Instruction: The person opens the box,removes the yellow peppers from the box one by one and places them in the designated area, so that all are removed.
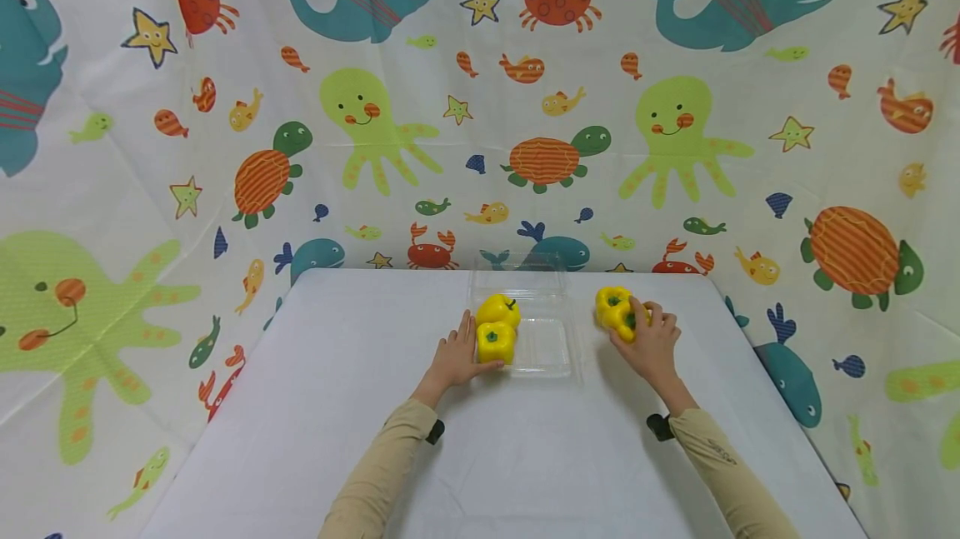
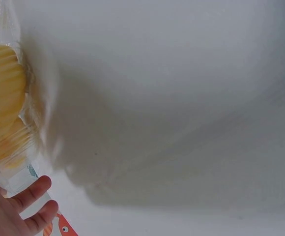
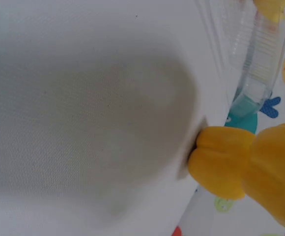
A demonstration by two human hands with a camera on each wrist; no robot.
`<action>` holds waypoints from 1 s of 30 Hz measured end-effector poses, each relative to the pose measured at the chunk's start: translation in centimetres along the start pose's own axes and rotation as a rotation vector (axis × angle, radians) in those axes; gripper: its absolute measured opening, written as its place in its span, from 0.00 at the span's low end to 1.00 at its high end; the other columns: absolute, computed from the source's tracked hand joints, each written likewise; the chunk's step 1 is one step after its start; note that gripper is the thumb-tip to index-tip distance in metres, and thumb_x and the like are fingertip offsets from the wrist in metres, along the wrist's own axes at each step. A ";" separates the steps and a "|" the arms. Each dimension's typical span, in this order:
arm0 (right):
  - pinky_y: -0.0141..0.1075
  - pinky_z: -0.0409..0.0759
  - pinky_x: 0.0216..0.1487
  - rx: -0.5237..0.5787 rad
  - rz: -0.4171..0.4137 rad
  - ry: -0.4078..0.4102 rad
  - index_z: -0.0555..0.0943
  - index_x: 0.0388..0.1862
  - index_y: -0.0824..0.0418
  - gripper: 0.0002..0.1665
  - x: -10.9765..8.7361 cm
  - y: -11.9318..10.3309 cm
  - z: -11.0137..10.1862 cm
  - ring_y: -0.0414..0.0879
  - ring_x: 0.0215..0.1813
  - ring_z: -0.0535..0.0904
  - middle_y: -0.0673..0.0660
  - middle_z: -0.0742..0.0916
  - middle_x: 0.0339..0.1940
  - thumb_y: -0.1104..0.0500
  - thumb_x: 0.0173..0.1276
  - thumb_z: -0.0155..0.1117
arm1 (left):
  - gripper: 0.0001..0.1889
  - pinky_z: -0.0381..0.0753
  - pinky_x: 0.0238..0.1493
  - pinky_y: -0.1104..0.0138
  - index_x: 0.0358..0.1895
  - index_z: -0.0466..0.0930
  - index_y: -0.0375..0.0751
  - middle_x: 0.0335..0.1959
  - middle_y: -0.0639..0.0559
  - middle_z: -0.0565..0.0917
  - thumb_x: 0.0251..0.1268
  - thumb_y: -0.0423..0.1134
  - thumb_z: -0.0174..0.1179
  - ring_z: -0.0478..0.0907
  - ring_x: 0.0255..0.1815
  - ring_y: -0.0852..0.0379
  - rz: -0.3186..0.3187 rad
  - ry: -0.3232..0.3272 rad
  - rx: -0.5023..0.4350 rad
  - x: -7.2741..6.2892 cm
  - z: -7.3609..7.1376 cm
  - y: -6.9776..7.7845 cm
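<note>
Gripping the nearer yellow pepper [image 1: 619, 324], R hand [image 1: 652, 346] has thumb & fingers curled round it, R of the see-through tray [image 1: 546, 347]; can't tell if it's off the cloth. Farther yellow pepper [image 1: 611, 297] sits just behind it, also R of tray. Strip of white tabletop [image 1: 360, 422] lies btwn tray's R rim & that pair. L hand [image 1: 454, 356] is at tray's L edge, fingers straight & spread, thumb out along front L corner: relaxed, not clenched. In tray's L half: rear pepper [image 1: 495, 310] & front pepper [image 1: 496, 343], one behind the other; floor shows to their R, w/ room up to the R wall. Lid [image 1: 517, 279] is open behind tray, nr table's far edge. Tabletop runs wide from tray to L table edge, narrower past R hand.
</note>
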State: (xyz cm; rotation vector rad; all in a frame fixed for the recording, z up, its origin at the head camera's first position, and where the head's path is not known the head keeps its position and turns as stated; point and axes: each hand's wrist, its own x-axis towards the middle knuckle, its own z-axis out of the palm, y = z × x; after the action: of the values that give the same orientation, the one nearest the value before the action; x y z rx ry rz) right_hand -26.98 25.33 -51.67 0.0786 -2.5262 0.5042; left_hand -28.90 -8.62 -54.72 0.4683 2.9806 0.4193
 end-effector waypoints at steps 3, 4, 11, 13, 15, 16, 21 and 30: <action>0.54 0.57 0.38 0.001 0.030 -0.016 0.63 0.60 0.61 0.40 0.1 0.0 -0.1 0.65 0.44 0.59 0.68 0.67 0.50 0.49 0.51 0.65 | 0.57 0.60 0.60 0.45 0.70 0.38 0.34 0.73 0.43 0.38 0.47 0.76 0.43 0.62 0.62 0.37 0.002 0.004 0.000 0.0 0.0 0.0; 0.54 0.57 0.38 0.003 0.039 -0.018 0.63 0.60 0.61 0.40 0.2 0.1 -0.1 0.65 0.44 0.58 0.68 0.67 0.50 0.49 0.51 0.64 | 0.57 0.60 0.60 0.45 0.70 0.37 0.34 0.73 0.44 0.38 0.47 0.76 0.43 0.62 0.62 0.37 0.003 0.005 0.001 0.0 0.0 -0.1; 0.56 0.55 0.41 0.013 0.115 -0.056 0.61 0.62 0.62 0.41 0.6 0.6 -0.1 0.66 0.46 0.57 0.70 0.65 0.52 0.46 0.54 0.63 | 0.57 0.60 0.61 0.46 0.70 0.38 0.36 0.73 0.44 0.38 0.46 0.77 0.42 0.62 0.62 0.38 0.004 0.004 0.005 0.1 0.1 -0.2; 0.56 0.55 0.43 0.014 0.138 -0.068 0.60 0.62 0.62 0.41 0.7 0.8 -0.1 0.66 0.47 0.56 0.70 0.65 0.52 0.46 0.54 0.62 | 0.57 0.60 0.61 0.46 0.70 0.38 0.37 0.73 0.44 0.39 0.45 0.77 0.42 0.62 0.62 0.38 0.004 0.005 0.005 0.2 0.1 -0.2; 0.57 0.55 0.43 0.012 0.152 -0.075 0.60 0.62 0.62 0.41 0.7 1.0 -0.1 0.67 0.48 0.55 0.70 0.65 0.53 0.46 0.55 0.62 | 0.58 0.61 0.60 0.46 0.70 0.38 0.37 0.73 0.44 0.39 0.45 0.77 0.42 0.62 0.62 0.38 0.003 0.008 0.003 0.2 0.1 -0.2; 0.57 0.55 0.43 0.010 0.156 -0.076 0.59 0.63 0.62 0.41 0.8 1.1 -0.2 0.67 0.48 0.55 0.71 0.65 0.53 0.46 0.55 0.62 | 0.58 0.60 0.60 0.45 0.70 0.38 0.38 0.73 0.44 0.39 0.44 0.77 0.42 0.62 0.62 0.38 0.003 0.009 0.005 0.2 0.1 -0.2; 0.56 0.55 0.42 0.003 0.164 -0.059 0.60 0.62 0.62 0.41 1.0 1.6 -0.2 0.67 0.48 0.56 0.71 0.65 0.52 0.46 0.54 0.62 | 0.58 0.60 0.61 0.46 0.70 0.38 0.37 0.73 0.44 0.39 0.44 0.78 0.41 0.62 0.62 0.38 0.002 0.011 0.016 0.3 0.2 -0.2; 0.55 0.55 0.38 0.000 0.143 -0.012 0.61 0.61 0.64 0.41 1.1 2.8 -0.4 0.68 0.45 0.56 0.72 0.65 0.51 0.48 0.53 0.64 | 0.58 0.60 0.60 0.46 0.70 0.39 0.38 0.72 0.42 0.41 0.44 0.78 0.42 0.62 0.62 0.38 0.003 0.018 0.008 0.2 0.1 -0.1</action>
State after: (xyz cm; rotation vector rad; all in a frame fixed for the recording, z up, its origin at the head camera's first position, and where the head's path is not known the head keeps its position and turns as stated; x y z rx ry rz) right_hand -28.19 28.17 -51.70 -0.1006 -2.5549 0.5619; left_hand -29.15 -8.64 -54.86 0.4726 3.0004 0.4135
